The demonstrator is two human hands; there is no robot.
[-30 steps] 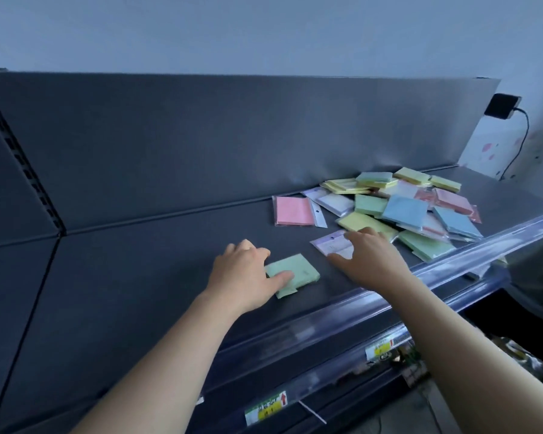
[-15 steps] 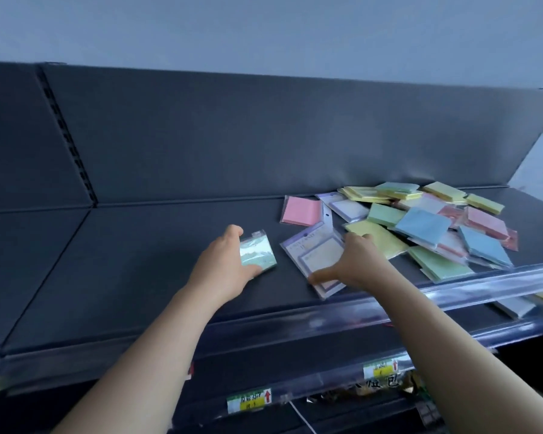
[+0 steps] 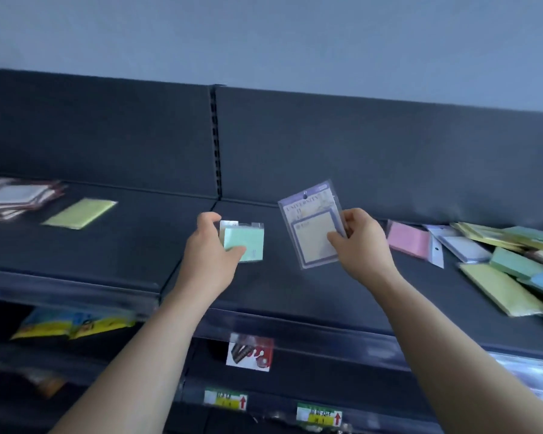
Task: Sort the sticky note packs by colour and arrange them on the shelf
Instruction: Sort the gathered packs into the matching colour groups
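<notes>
My left hand (image 3: 209,255) grips a green sticky note pack (image 3: 246,242) by its left edge, held above the dark shelf (image 3: 138,245). My right hand (image 3: 361,242) pinches a clear-wrapped white and purple pack (image 3: 311,223) by its right side, lifted upright. At the right lies a mixed pile of packs (image 3: 514,267) in yellow, green and blue, with a pink pack (image 3: 408,239) beside it. On the left section lie a yellow-green pack (image 3: 79,213) and a stack of white packs with red borders (image 3: 16,197).
The shelf's back panel (image 3: 326,151) rises behind, with a slotted upright (image 3: 215,142) between the two sections. A clear rail (image 3: 295,321) edges the shelf's front. Lower shelves hold coloured goods (image 3: 72,324) and price tags (image 3: 224,399).
Both hands have lifted their packs off the shelf. The view has swung left, so the pile now sits at the right edge and the left section's packs have come into view.
</notes>
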